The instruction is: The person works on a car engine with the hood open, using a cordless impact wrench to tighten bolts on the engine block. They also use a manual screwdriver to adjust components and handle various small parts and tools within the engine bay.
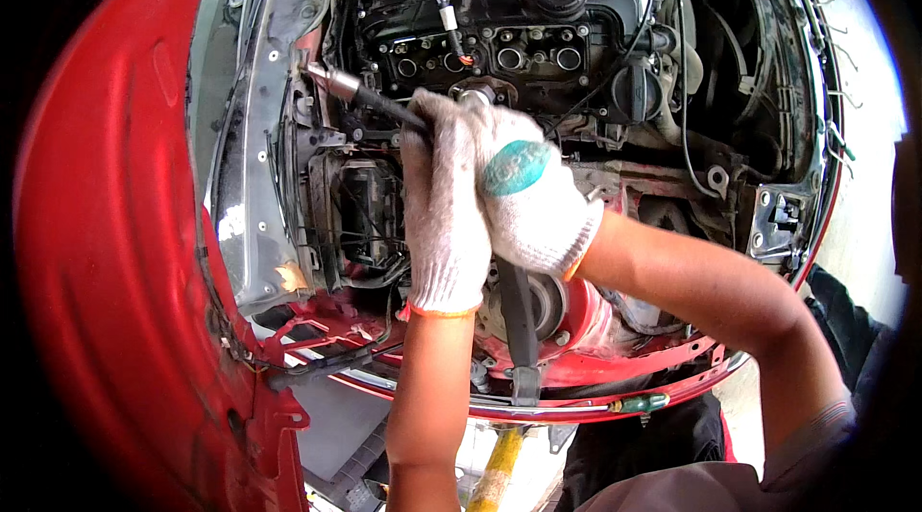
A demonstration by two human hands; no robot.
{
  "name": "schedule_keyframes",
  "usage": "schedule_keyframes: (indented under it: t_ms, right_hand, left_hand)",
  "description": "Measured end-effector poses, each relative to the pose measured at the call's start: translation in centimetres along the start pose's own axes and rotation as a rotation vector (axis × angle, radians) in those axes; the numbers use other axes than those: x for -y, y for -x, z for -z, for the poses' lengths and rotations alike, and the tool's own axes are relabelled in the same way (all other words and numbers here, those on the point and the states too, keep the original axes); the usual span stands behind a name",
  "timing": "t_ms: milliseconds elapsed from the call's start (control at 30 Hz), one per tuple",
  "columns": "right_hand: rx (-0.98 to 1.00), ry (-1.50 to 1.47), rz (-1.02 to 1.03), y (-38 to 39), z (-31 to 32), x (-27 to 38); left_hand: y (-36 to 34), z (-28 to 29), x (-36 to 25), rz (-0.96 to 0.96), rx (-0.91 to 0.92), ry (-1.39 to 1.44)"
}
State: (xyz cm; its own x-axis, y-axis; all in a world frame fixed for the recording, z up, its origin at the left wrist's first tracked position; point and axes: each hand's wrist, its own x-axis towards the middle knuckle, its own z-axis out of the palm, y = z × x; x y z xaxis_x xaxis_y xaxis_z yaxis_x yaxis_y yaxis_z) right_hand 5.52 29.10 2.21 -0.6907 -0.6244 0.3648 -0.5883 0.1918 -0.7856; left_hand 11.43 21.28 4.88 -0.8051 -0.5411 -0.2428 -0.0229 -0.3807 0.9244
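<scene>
Both my hands wear white knit gloves and meet over the front of an open car engine (pixel 595 17). My left hand (pixel 444 200) is closed around the dark shaft of a long wrench-like bar (pixel 384 107), whose silver end points to the upper left. Pressed against it, my right hand (pixel 528 181), with a teal patch on the glove back, is closed over a silver round part (pixel 475 94) that shows just above the knuckles. The fingers hide most of that part, so I cannot tell whether it belongs to the bar.
A cable with a white connector (pixel 448 19) hangs above the open round ports. A green-handled screwdriver (pixel 639 403) lies along the front edge. The red hood or fender panel (pixel 106 224) fills the left. A dark upright brace (pixel 519 329) stands below my hands.
</scene>
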Motion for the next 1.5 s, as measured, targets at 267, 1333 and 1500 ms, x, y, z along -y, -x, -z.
schedule_keyframes:
  t_ms: [267, 1333, 1500]
  right_hand:
    - [0.116, 0.128, 0.251, -4.8, 4.8, -4.8]
    - [-0.336, 0.593, 0.066, -11.6, 5.8, -19.1]
    - [-0.325, 0.485, 0.061, -12.3, 5.6, -20.1]
  left_hand:
    - [-0.8, 6.5, -3.7, 0.204, -0.073, -0.565]
    - [-22.4, 8.0, 2.9, 0.184, 0.082, -0.736]
    - [-23.7, 7.4, 4.0, 0.392, 0.045, -0.358]
